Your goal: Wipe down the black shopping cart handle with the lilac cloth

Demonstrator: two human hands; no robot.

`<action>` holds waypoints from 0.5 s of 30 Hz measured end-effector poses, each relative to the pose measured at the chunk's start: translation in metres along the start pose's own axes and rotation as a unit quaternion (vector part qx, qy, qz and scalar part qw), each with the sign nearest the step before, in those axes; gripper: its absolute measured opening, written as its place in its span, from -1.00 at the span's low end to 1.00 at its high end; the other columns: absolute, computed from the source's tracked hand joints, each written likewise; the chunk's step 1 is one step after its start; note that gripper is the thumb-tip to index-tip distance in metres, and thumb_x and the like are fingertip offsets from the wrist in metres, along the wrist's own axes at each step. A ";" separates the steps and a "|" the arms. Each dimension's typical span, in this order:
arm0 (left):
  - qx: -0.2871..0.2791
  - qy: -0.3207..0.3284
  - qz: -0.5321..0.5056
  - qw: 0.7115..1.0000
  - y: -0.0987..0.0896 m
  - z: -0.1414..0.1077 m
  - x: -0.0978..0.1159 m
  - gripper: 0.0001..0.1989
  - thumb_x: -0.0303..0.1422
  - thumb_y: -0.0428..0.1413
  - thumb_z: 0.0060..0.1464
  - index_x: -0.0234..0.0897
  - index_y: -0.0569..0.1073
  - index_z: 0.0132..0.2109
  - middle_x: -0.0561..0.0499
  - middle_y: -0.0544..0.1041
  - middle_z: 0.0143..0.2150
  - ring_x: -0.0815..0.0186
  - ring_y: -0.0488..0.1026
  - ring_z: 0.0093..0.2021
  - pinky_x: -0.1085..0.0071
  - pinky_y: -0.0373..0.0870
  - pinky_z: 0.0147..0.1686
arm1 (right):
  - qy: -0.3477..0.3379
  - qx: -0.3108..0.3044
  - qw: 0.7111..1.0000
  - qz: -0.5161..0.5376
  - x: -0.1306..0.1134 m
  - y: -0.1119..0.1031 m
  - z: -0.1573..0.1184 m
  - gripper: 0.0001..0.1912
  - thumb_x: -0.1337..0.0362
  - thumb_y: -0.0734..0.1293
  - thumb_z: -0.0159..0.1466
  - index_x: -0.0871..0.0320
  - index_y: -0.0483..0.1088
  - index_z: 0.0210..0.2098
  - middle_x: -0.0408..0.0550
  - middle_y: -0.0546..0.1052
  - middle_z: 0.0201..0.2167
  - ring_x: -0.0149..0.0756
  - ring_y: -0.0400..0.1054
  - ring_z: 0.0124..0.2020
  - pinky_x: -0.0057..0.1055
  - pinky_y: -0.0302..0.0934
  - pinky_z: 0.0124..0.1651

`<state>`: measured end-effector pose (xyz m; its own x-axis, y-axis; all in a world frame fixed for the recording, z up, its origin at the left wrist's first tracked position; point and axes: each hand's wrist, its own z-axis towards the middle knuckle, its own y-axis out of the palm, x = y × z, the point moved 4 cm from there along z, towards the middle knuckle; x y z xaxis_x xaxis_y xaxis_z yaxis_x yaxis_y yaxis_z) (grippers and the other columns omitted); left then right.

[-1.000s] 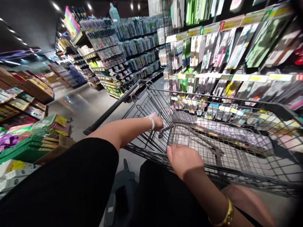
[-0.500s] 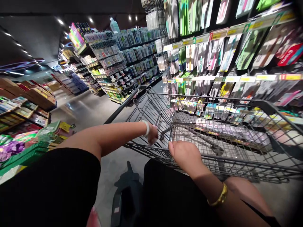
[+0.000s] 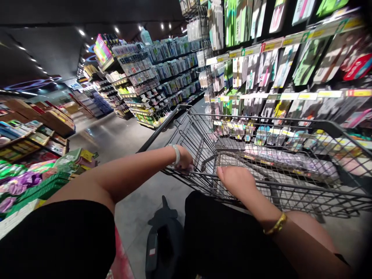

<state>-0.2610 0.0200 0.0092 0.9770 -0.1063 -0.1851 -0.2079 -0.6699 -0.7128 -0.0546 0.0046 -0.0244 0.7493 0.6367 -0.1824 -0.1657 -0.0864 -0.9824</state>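
Note:
A grey wire shopping cart [image 3: 261, 186] stands sideways in front of me, its push bar [image 3: 159, 128] to the left. My right hand [image 3: 236, 180], with a gold bangle on the wrist, is closed over the near top rim. Farther left along the same side, my left hand [image 3: 183, 158], with a pale bracelet, curls its fingers at the rim; they are partly hidden. The visible part of the basket holds bare wire and a folded inner panel. Below, between my black-clothed knees, is a dark rounded object [image 3: 164, 244] with a fin-like tip.
Shelves of hanging packaged goods [image 3: 255, 73] rise close beyond the cart. Another stocked shelf unit [image 3: 139, 81] stands farther back. At left are green bins [image 3: 43, 190] with colourful packs. Grey floor [image 3: 107, 131] runs along the aisle.
The view has swung slightly left, so the cart and shelves sit farther right. My left hand has drawn back along the rim toward the push bar. My right hand keeps its place on the rim.

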 end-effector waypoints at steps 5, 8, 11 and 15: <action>0.027 0.042 -0.155 0.987 -0.008 -0.040 -0.003 -0.71 -0.26 0.19 -0.03 -0.17 0.55 -0.11 0.00 0.60 -0.33 0.25 0.52 -0.37 0.39 0.45 -0.35 | 0.012 -0.069 0.990 0.121 0.013 -0.002 0.009 -0.44 -0.02 0.02 0.44 0.13 0.56 -0.12 0.13 0.59 -0.17 -0.09 0.49 -0.13 -0.23 0.29 -0.13; 0.166 0.072 -0.292 0.939 -0.008 -0.051 0.007 -0.58 -0.20 0.17 0.04 -0.19 0.44 0.05 -0.04 0.58 -0.11 0.23 0.54 -0.20 0.40 0.48 -0.25 | -0.035 -0.118 0.919 0.375 0.007 -0.012 0.025 -0.36 -0.14 0.11 0.39 -0.04 0.15 0.36 0.10 0.38 0.25 -0.15 0.38 0.12 -0.29 0.31 -0.03; 0.294 0.049 -0.445 0.845 0.005 -0.049 0.017 -0.46 -0.16 -0.05 0.29 -0.16 0.10 0.35 -0.11 0.48 0.14 0.24 0.52 0.00 0.39 0.49 -0.10 | -0.078 -0.160 0.829 0.530 -0.021 -0.020 0.040 -0.15 -0.11 0.17 0.38 -0.05 -0.36 0.47 0.17 0.23 0.35 -0.21 0.37 0.13 -0.35 0.33 -0.05; 0.406 0.002 -0.476 0.780 0.025 -0.045 0.021 -0.47 -0.24 -0.44 0.43 -0.13 -0.29 0.46 -0.14 0.27 0.37 0.30 0.36 0.24 0.41 0.39 0.10 | -0.095 -0.077 0.777 0.618 -0.063 -0.018 0.060 -0.16 0.06 0.33 0.29 0.03 -0.12 0.43 0.11 0.43 0.17 -0.27 0.40 0.03 -0.37 0.33 0.00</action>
<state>-0.2437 -0.0324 0.0183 0.7073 0.1529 0.6902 0.6513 0.2389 -0.7203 -0.1372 0.0121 0.0073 -0.0310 0.0955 -0.9949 -0.5926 -0.8033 -0.0586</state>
